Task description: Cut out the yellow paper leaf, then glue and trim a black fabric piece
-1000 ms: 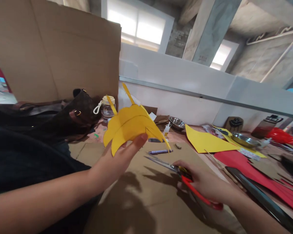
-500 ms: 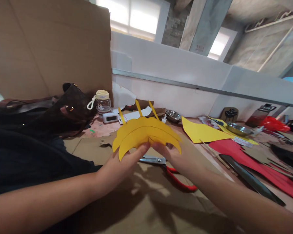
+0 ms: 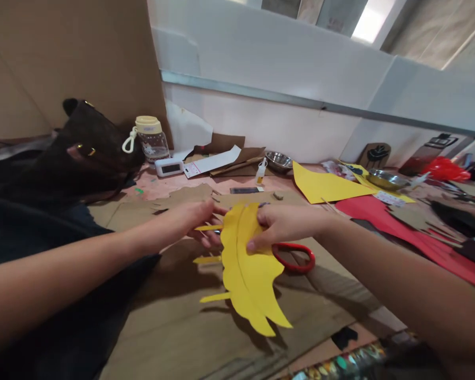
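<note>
A yellow cut-out (image 3: 241,269) with a scalloped edge, a dark curved line and three thin strips hangs over the cardboard, its pointed end toward me. My right hand (image 3: 275,227) pinches its upper right part, thumb on top. Just left of the cut-out is my left hand (image 3: 206,224), fingers apart near the topmost strip; whether they touch the paper is unclear. Scissors with red handles (image 3: 296,258) lie on the brown cardboard (image 3: 174,316), their blades mostly hidden behind the cut-out and my right hand.
A dark bag (image 3: 91,153) and a lidded bottle (image 3: 152,140) stand at the left. Behind are a white timer (image 3: 170,168), a glue bottle (image 3: 261,171) and a metal bowl (image 3: 279,161). Yellow paper (image 3: 324,184) and red sheets (image 3: 411,237) lie right.
The yellow cut-out has turned from lying crosswise to pointing toward me. My left hand has released it and spread its fingers, while my right hand keeps hold. The view has tilted downward.
</note>
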Demonstrator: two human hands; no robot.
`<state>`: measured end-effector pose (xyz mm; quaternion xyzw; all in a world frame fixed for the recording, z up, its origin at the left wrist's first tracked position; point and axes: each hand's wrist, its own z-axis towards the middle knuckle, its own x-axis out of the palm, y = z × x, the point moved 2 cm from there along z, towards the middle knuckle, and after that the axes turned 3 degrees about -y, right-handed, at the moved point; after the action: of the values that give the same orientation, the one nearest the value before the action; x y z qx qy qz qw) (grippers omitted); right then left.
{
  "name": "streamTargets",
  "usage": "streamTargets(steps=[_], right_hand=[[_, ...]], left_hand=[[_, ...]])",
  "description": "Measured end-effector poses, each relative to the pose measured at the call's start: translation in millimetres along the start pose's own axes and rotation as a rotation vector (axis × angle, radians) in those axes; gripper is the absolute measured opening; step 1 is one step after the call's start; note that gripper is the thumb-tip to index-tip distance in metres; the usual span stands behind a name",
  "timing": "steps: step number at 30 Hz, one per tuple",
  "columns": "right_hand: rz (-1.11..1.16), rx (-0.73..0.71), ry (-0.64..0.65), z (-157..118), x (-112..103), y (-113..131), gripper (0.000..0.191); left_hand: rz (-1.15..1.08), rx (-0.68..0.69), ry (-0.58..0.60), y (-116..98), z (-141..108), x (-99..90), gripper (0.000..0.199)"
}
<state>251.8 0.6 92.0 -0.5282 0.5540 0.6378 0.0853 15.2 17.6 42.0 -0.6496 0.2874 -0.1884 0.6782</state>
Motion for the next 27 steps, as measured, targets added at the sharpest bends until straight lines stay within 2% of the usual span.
streamTargets(steps=[3,6,7,10,12,14,17,20,23,27], right_hand=[[-0.150,0.072,0.125,14.8,14.8,0.3,0.043],[-0.011,-0.009,0.107,21.8,23.3,-1.0,0.043],[0.038,-0.027,0.046,20.8,24.0,-2.8,0.046],[0.077,-0.030,-0.254,8.4,22.4,-14.2,0.059],[0.018,-0.002,-0.398,-3.7,24.0,-26.6,0.050],[-0.077,0.003,-0.421,-13.2,31.3,-39.4,0.039],[-0.242,-0.037,-0.360,-18.6,47.8,-52.4,0.052],[-0.361,-0.040,-0.334,-16.8,53.9,-57.8,0.043],[-0.358,0.009,-0.377,-16.4,40.2,-63.5,0.032],[-0.306,0.079,-0.542,-21.3,14.6,-63.0,0.032]], left_hand=[[0.125,0.029,0.048,3.6,-12.3,14.6,0.040],[0.214,-0.003,-0.035,10.6,-18.8,21.7,0.021],[0.208,-0.020,-0.072,13.8,-19.5,22.0,0.020],[0.090,-0.041,-0.153,23.0,-18.3,20.8,0.021],[0.029,-0.045,-0.176,26.1,-16.1,20.7,0.020],[0.020,-0.067,-0.184,27.0,-13.9,21.4,0.022],[0.027,-0.104,-0.196,27.1,-11.9,22.0,0.031],[0.081,-0.167,-0.230,29.7,-11.9,20.2,0.039],[0.123,-0.238,-0.225,31.5,-12.6,18.9,0.044],[0.087,-0.231,-0.211,28.6,-12.7,20.5,0.041]])
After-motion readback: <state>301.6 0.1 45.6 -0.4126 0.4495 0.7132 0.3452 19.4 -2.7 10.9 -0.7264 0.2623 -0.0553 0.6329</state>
